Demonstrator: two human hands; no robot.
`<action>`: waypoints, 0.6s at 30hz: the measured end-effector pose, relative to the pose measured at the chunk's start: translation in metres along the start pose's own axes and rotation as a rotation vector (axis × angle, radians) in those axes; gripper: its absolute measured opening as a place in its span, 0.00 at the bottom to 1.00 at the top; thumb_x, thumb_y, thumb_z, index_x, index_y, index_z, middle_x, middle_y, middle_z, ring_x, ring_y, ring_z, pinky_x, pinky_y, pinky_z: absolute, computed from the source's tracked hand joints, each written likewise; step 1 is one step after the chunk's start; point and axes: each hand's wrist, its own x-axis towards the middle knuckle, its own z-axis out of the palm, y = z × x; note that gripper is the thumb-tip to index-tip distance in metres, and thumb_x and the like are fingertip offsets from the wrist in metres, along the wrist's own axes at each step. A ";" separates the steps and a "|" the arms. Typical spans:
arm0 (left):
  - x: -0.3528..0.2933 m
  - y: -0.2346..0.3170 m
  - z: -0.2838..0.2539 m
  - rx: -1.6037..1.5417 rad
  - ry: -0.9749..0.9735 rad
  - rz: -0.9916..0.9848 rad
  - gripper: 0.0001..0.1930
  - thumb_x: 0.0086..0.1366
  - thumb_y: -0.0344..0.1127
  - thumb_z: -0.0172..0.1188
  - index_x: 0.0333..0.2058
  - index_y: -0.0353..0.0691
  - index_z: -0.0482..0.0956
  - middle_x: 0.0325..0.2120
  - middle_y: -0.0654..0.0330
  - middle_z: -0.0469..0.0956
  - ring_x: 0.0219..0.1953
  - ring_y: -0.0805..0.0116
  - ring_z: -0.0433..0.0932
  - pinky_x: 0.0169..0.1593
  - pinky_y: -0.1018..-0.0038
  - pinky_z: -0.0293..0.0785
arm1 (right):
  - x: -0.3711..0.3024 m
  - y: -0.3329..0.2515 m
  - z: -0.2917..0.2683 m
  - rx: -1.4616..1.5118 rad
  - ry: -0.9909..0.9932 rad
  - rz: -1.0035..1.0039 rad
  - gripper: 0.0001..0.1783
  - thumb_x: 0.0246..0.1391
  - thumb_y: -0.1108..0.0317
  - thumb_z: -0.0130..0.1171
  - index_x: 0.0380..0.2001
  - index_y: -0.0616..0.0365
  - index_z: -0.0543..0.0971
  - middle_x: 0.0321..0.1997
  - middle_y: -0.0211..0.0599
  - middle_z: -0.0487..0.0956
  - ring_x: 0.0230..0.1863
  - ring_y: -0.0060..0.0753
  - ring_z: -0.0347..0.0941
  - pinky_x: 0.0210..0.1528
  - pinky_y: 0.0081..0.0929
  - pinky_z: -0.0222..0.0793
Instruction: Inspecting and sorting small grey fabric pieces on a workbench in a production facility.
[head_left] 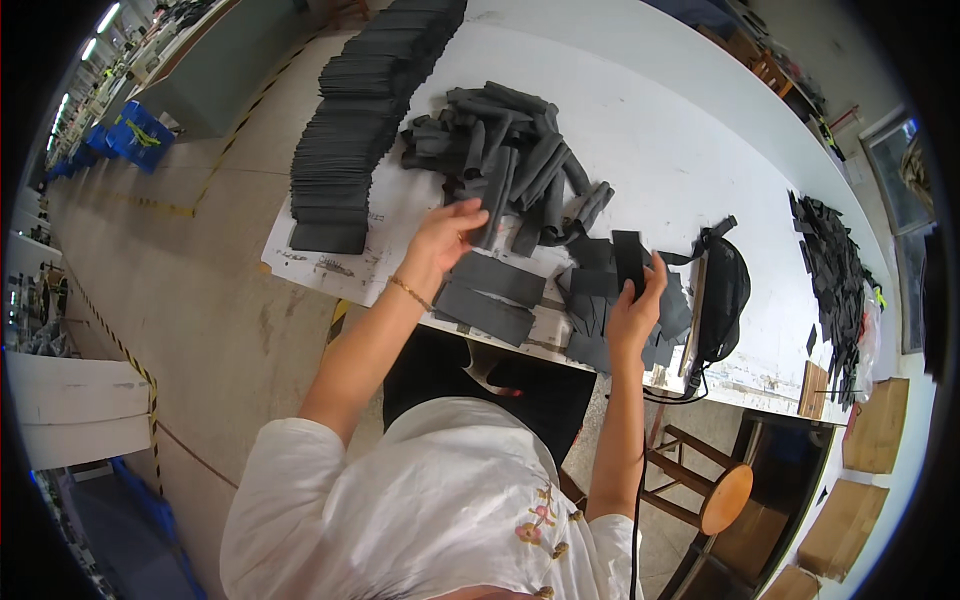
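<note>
My left hand (443, 240) has its thumb and fingers closed on the edge of a curled dark grey strip (497, 193), which tilts up in front of the pile. In my right hand (635, 315) a small black rectangular piece (628, 262) stands upright between thumb and fingers. Behind my left hand lies a heap of curled dark grey strips (545, 165). Two flat grey strips (487, 312) rest near the table's front edge, between my hands. Below and around my right hand spread several flat grey rectangular pieces (592, 285), partly hidden by it.
A long row of stacked dark pieces (335, 160) runs along the left of the white table (680, 130). A black mesh bag (727, 295) with straps lies right of my right hand. Black scraps (830, 270) are heaped at the far right. A wooden stool (725, 498) stands below.
</note>
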 end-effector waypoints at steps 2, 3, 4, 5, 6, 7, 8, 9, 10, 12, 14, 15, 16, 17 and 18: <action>-0.006 -0.007 0.009 -0.144 -0.044 -0.112 0.07 0.62 0.27 0.61 0.39 0.34 0.78 0.35 0.53 0.80 0.38 0.61 0.82 0.45 0.68 0.80 | -0.008 -0.004 0.000 0.091 -0.025 -0.055 0.15 0.55 0.78 0.54 0.46 0.64 0.69 0.41 0.43 0.72 0.45 0.40 0.69 0.52 0.30 0.64; -0.008 -0.010 0.014 -0.236 -0.076 -0.138 0.06 0.62 0.26 0.62 0.38 0.34 0.78 0.35 0.54 0.80 0.38 0.62 0.81 0.46 0.68 0.80 | -0.013 -0.007 -0.001 0.182 -0.051 -0.108 0.15 0.56 0.75 0.56 0.46 0.65 0.69 0.40 0.41 0.71 0.44 0.35 0.68 0.51 0.27 0.63; -0.010 -0.012 0.019 -0.328 -0.108 -0.166 0.05 0.62 0.26 0.62 0.36 0.34 0.78 0.35 0.54 0.80 0.39 0.62 0.80 0.47 0.67 0.79 | -0.021 -0.014 -0.003 0.192 -0.176 -0.040 0.17 0.53 0.73 0.61 0.44 0.64 0.68 0.39 0.37 0.69 0.43 0.30 0.66 0.50 0.26 0.62; -0.012 -0.015 0.024 -0.418 -0.138 -0.194 0.04 0.61 0.26 0.62 0.35 0.35 0.79 0.35 0.55 0.80 0.40 0.63 0.80 0.48 0.67 0.79 | -0.029 -0.026 -0.004 0.095 -0.216 -0.104 0.18 0.50 0.72 0.65 0.40 0.63 0.69 0.40 0.41 0.70 0.41 0.35 0.67 0.46 0.28 0.64; -0.014 -0.016 0.029 -0.453 -0.159 -0.188 0.07 0.60 0.25 0.64 0.37 0.35 0.77 0.34 0.54 0.79 0.40 0.62 0.79 0.49 0.64 0.79 | -0.037 -0.030 -0.002 0.055 -0.252 -0.167 0.17 0.50 0.73 0.66 0.40 0.62 0.69 0.39 0.39 0.70 0.38 0.33 0.67 0.43 0.26 0.64; -0.019 -0.013 0.035 -0.451 -0.162 -0.189 0.07 0.60 0.25 0.64 0.37 0.35 0.77 0.34 0.54 0.79 0.40 0.62 0.79 0.49 0.64 0.79 | -0.044 -0.034 -0.001 0.014 -0.286 -0.230 0.17 0.50 0.73 0.66 0.39 0.60 0.69 0.38 0.37 0.69 0.35 0.32 0.66 0.40 0.24 0.64; -0.024 -0.009 0.040 -0.449 -0.190 -0.210 0.07 0.60 0.25 0.64 0.37 0.35 0.77 0.35 0.54 0.79 0.41 0.61 0.79 0.49 0.64 0.79 | -0.048 -0.039 0.001 -0.001 -0.280 -0.304 0.17 0.49 0.73 0.66 0.38 0.61 0.69 0.38 0.40 0.71 0.35 0.36 0.67 0.39 0.27 0.65; -0.028 -0.006 0.045 -0.446 -0.217 -0.232 0.08 0.60 0.25 0.64 0.37 0.34 0.77 0.35 0.54 0.79 0.42 0.60 0.79 0.50 0.64 0.79 | -0.051 -0.042 0.001 -0.016 -0.273 -0.378 0.16 0.49 0.73 0.67 0.37 0.61 0.69 0.39 0.43 0.72 0.34 0.40 0.68 0.37 0.29 0.66; -0.031 -0.003 0.048 -0.444 -0.218 -0.231 0.08 0.60 0.25 0.64 0.37 0.34 0.77 0.35 0.54 0.79 0.42 0.60 0.79 0.50 0.64 0.79 | -0.056 -0.043 -0.002 -0.033 -0.311 -0.342 0.18 0.47 0.74 0.68 0.38 0.62 0.70 0.43 0.46 0.74 0.37 0.45 0.70 0.40 0.32 0.69; -0.037 0.002 0.051 -0.319 -0.214 -0.115 0.08 0.62 0.27 0.61 0.40 0.33 0.77 0.38 0.52 0.80 0.44 0.59 0.80 0.50 0.65 0.80 | -0.057 -0.049 -0.003 -0.022 -0.303 -0.358 0.20 0.46 0.75 0.68 0.41 0.61 0.71 0.44 0.45 0.74 0.39 0.44 0.71 0.41 0.31 0.69; -0.042 0.007 0.054 -0.253 -0.210 -0.075 0.09 0.63 0.28 0.60 0.41 0.32 0.77 0.40 0.51 0.80 0.45 0.59 0.80 0.50 0.65 0.80 | -0.058 -0.063 -0.004 0.014 -0.260 -0.317 0.28 0.42 0.77 0.70 0.50 0.58 0.75 0.45 0.42 0.75 0.43 0.41 0.74 0.44 0.28 0.70; -0.043 0.008 0.054 -0.190 -0.204 -0.035 0.10 0.64 0.28 0.60 0.42 0.30 0.77 0.41 0.50 0.80 0.45 0.58 0.80 0.50 0.64 0.80 | -0.058 -0.064 -0.004 0.016 -0.259 -0.317 0.28 0.42 0.77 0.70 0.50 0.58 0.75 0.45 0.42 0.75 0.43 0.41 0.74 0.44 0.28 0.70; -0.044 0.009 0.054 -0.188 -0.205 -0.034 0.10 0.64 0.28 0.60 0.42 0.30 0.77 0.41 0.50 0.80 0.45 0.58 0.80 0.50 0.64 0.80 | -0.059 -0.064 -0.004 0.032 -0.279 -0.271 0.28 0.41 0.78 0.70 0.50 0.57 0.76 0.45 0.40 0.75 0.42 0.39 0.74 0.44 0.28 0.70; -0.044 0.009 0.053 -0.172 -0.199 -0.019 0.11 0.64 0.28 0.59 0.43 0.29 0.76 0.41 0.50 0.80 0.45 0.59 0.81 0.50 0.64 0.80 | -0.059 -0.065 -0.005 0.049 -0.301 -0.225 0.28 0.40 0.79 0.70 0.50 0.56 0.78 0.44 0.39 0.75 0.42 0.38 0.74 0.45 0.27 0.70; -0.045 0.008 0.052 -0.157 -0.193 -0.003 0.12 0.64 0.29 0.59 0.44 0.28 0.76 0.42 0.50 0.80 0.44 0.59 0.81 0.50 0.64 0.80 | -0.059 -0.066 -0.003 0.051 -0.300 -0.225 0.28 0.40 0.79 0.70 0.50 0.56 0.78 0.44 0.39 0.75 0.42 0.38 0.74 0.45 0.27 0.70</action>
